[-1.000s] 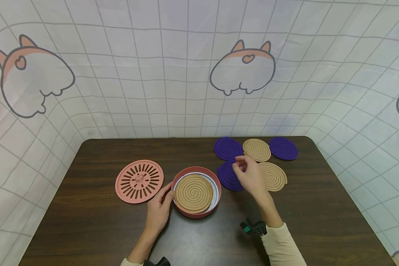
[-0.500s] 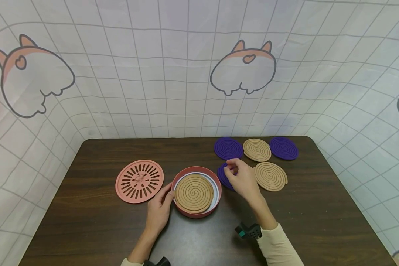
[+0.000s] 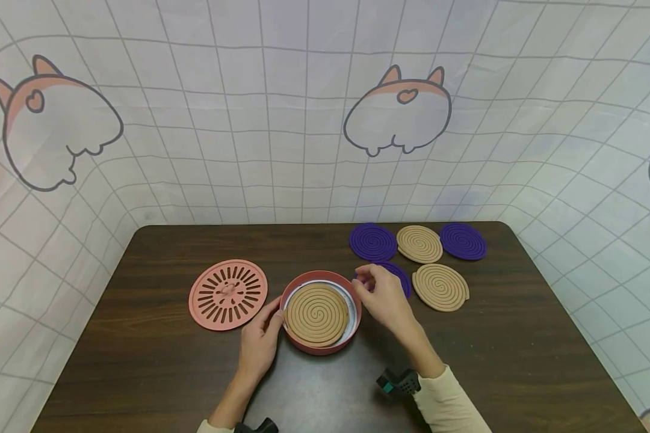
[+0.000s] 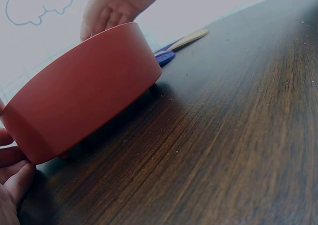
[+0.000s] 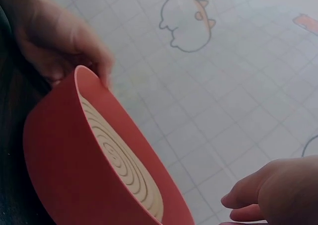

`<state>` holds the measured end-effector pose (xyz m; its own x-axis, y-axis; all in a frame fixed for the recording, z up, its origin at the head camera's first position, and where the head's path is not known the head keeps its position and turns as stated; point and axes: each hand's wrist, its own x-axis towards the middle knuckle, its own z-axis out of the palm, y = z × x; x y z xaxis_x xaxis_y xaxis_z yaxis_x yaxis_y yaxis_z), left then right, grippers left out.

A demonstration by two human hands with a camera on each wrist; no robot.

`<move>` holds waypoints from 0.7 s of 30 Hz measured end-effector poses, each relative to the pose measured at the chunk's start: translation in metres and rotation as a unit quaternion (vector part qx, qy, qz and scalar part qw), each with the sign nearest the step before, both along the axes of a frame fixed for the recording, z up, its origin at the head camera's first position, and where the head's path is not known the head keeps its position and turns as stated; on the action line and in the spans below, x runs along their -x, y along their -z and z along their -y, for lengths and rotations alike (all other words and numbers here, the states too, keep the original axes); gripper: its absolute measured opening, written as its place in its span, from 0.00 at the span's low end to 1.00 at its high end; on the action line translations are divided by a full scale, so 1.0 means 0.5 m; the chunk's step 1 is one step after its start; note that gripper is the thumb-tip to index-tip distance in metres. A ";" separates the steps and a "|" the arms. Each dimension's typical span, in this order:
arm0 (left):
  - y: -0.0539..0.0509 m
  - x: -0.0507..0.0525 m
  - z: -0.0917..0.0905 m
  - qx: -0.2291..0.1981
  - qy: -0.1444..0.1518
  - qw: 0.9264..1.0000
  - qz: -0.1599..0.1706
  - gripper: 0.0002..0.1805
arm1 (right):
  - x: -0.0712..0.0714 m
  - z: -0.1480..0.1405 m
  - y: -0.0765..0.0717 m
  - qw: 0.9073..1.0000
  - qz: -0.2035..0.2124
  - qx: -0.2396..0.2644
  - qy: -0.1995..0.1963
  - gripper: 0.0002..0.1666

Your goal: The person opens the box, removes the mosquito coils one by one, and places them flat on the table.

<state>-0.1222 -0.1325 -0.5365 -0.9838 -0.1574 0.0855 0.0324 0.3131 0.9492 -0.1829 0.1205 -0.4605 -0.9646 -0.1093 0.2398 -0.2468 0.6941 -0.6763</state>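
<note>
My left hand (image 3: 258,343) grips the left side of a round red mosquito coil holder (image 3: 352,332), with fingers behind it and thumb at its rim. Inside the holder, a tan mosquito coil (image 3: 315,314) lies over a whitish liner. My right hand (image 3: 384,297) is just right of the holder, its fingers bent at the left side of a purple mosquito coil (image 3: 402,278). The hand covers part of this coil, and whether the fingertips pinch it is hidden. In the left wrist view, the right hand (image 4: 117,9) appears beyond the holder's rim.
A pink slotted lid (image 3: 228,294) lies left of the holder. At the back right lie two purple coils (image 3: 373,242) and a tan coil (image 3: 419,244), with another tan coil (image 3: 441,287) nearer. A printed grid curtain (image 3: 303,150) stands behind the dark wooden table (image 3: 141,361).
My right hand has moved left across the near purple coil toward the holder. More of that coil now shows to the hand's right. The left hand and holder have stayed in place.
</note>
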 end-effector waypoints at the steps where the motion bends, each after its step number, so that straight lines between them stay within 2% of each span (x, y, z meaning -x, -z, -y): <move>1: 0.000 0.000 0.000 0.000 0.000 1.000 0.000 0.19 | -0.001 0.002 0.000 1.000 0.002 -0.002 -0.002 0.14; 13: 0.002 0.002 -0.002 0.003 0.000 1.000 -0.003 0.19 | -0.010 0.021 0.003 0.999 0.028 -0.032 -0.031 0.11; 18: 0.005 0.002 -0.002 0.003 0.000 1.000 -0.009 0.19 | -0.013 0.027 0.005 0.997 0.042 -0.041 -0.047 0.13; 21: 0.005 0.003 -0.003 0.002 -0.005 1.000 0.006 0.19 | -0.013 0.030 0.009 0.996 0.049 -0.054 -0.056 0.14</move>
<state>-0.1237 -0.1309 -0.5389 -0.9829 -0.1678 0.0752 0.0184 0.3170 0.9482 -0.1763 0.1057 -0.4650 -0.9629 -0.2380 0.1270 -0.2641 0.7358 -0.6235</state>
